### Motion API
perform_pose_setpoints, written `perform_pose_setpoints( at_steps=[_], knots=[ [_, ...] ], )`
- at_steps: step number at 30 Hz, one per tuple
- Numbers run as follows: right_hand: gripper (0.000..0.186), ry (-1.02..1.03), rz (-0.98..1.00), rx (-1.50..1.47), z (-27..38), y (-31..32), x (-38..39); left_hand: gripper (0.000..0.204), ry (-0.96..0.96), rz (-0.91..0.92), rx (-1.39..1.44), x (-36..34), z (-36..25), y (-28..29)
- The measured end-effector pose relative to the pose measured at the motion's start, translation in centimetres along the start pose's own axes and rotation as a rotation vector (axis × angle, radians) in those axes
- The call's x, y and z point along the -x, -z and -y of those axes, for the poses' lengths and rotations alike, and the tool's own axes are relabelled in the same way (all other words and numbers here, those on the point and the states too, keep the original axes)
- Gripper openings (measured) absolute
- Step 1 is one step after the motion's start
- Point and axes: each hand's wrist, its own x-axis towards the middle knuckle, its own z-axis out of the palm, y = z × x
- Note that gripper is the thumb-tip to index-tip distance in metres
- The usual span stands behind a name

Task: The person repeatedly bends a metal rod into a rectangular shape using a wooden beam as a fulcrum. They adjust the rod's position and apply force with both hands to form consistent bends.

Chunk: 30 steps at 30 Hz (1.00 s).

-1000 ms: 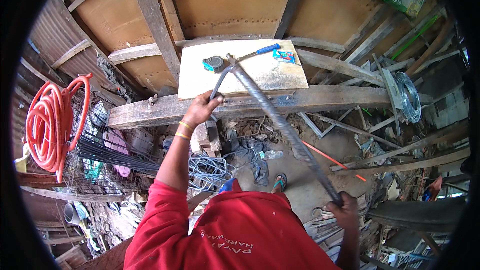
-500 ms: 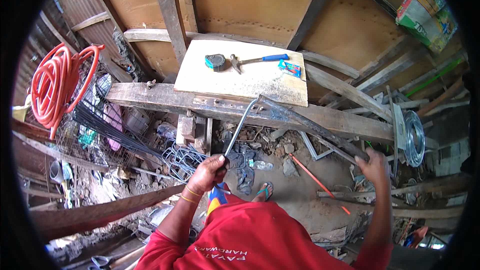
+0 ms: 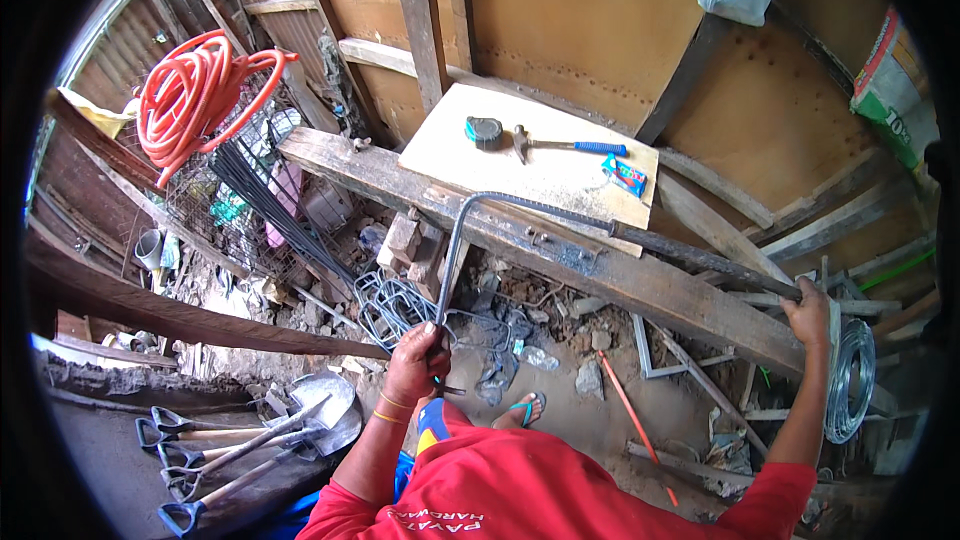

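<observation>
Several fingers of my left hand [image 3: 418, 360] were curled tight around the lower leg of a bent metal bar [image 3: 449, 270], and a short dark bit of metal [image 3: 450, 389] showed just below them. My right hand [image 3: 808, 318] was wrapped around the outer end of a dark pipe [image 3: 705, 259], its fingers folded closely over it, well out to my right. The bar rose from my left hand, turned at a rounded bend and ran rightward to the near end of the pipe. Both passed above a thick wooden beam [image 3: 640, 283]; I couldn't tell whether they touched it. On the beam's far side lay a pale board [image 3: 450, 140], and on it a tape measure [image 3: 484, 133], a hammer [image 3: 560, 146] with its blue handle pointing right, and a small blue packet [image 3: 624, 176] near the right edge. Lower down, a red stick [image 3: 637, 428] lay on the ground [image 3: 560, 390]. A coil of shiny wire [image 3: 836, 380] was just beside my right arm [image 3: 806, 400]. Farther left were an orange hose [image 3: 185, 105] in loops and, below it, some shovels [image 3: 338, 408] lying together.
</observation>
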Motion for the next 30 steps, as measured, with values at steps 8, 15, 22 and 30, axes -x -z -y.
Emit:
perform_pose_setpoints(
  at_steps=[8,15,22,30],
  knots=[
    [0.025,0.072,-0.387,-0.403,-3.6,11.2,0.6,0.036,-0.336,0.256,-0.008,-2.1,-8.3,-7.1],
    [0.017,0.055,-0.592,-0.513,-8.5,25.8,2.3,0.038,-0.633,0.425,-0.010,-3.4,-19.3,-14.6],
    [0.019,0.027,-0.634,-0.442,-10.9,33.3,5.9,0.039,-0.771,0.594,-0.009,-2.7,-24.8,-18.8],
    [0.024,-0.020,-0.580,-0.259,-5.1,30.9,9.8,0.038,-0.633,0.540,-0.056,-2.2,-22.1,-17.1]
  ],
)
